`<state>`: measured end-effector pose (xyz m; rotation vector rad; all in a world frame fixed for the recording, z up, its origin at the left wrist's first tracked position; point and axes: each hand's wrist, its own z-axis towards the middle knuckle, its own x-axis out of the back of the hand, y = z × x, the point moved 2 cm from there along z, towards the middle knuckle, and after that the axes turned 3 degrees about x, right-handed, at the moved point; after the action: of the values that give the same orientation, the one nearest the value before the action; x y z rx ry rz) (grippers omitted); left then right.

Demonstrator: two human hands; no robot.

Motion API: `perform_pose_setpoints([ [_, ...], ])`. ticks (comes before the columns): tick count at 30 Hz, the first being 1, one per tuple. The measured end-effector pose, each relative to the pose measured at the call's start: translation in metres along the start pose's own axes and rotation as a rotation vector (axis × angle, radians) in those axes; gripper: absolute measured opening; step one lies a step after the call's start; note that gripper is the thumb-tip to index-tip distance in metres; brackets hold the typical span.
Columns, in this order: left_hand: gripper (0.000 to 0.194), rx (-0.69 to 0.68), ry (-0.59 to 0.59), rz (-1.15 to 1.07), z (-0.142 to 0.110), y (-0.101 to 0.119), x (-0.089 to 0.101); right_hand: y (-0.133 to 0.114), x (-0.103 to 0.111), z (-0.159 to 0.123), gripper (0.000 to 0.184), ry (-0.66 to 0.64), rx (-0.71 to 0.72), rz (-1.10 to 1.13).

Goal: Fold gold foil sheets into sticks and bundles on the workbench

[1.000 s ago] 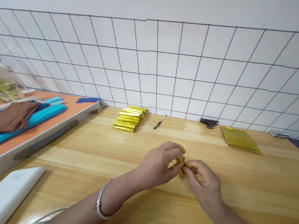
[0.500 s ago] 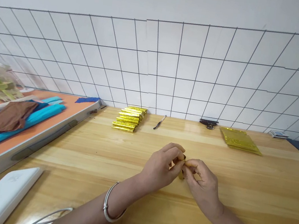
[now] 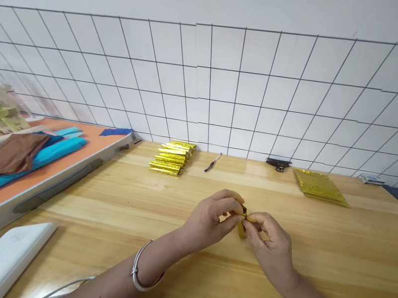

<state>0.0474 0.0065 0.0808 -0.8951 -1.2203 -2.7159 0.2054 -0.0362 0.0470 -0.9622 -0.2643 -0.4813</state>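
Between my hands is a small folded piece of gold foil paper (image 3: pixel 241 230), its lower end hanging below the fingertips. My left hand (image 3: pixel 212 221), closed, pinches it from the left with thumb and forefinger. From the right, my right hand (image 3: pixel 270 243) is closed too, its thumb and forefinger pinching the foil's edge. Both sets of fingertips nearly meet and cover much of the piece. Beyond them lie several gold foil rolls (image 3: pixel 173 157) in a row, a pen (image 3: pixel 213 163) and a flat stack of gold foil sheets (image 3: pixel 319 186).
A black clip-like object (image 3: pixel 278 164) lies by the tiled wall. Left, an orange-topped box (image 3: pixel 67 168) bears blue and brown crepe paper (image 3: pixel 4 158). A white power bank (image 3: pixel 5 259) and a cable (image 3: pixel 63 289) lie at the near left of the wooden table (image 3: pixel 117 211).
My left hand has shifted slightly left, and more of the gold foil strip shows below the fingertips. My right hand has stayed almost in place.
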Motion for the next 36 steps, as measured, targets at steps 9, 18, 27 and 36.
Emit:
perform_pose_setpoints([
  [9,0.008,0.025,-0.044,0.201,0.005,0.011,0.004,0.002,-0.003,-0.002,0.006,-0.014,-0.042,0.028],
  [18,0.010,0.103,0.006,0.318,0.006,0.015,-0.005,0.004,-0.006,-0.001,0.006,0.003,0.024,-0.001],
  [27,0.007,0.160,-0.071,0.005,0.006,0.014,-0.002,0.003,-0.006,-0.001,0.004,0.007,0.045,-0.013],
  [36,0.012,0.111,-0.091,0.103,0.006,0.018,0.004,0.003,-0.006,-0.001,0.005,-0.005,0.053,-0.025],
])
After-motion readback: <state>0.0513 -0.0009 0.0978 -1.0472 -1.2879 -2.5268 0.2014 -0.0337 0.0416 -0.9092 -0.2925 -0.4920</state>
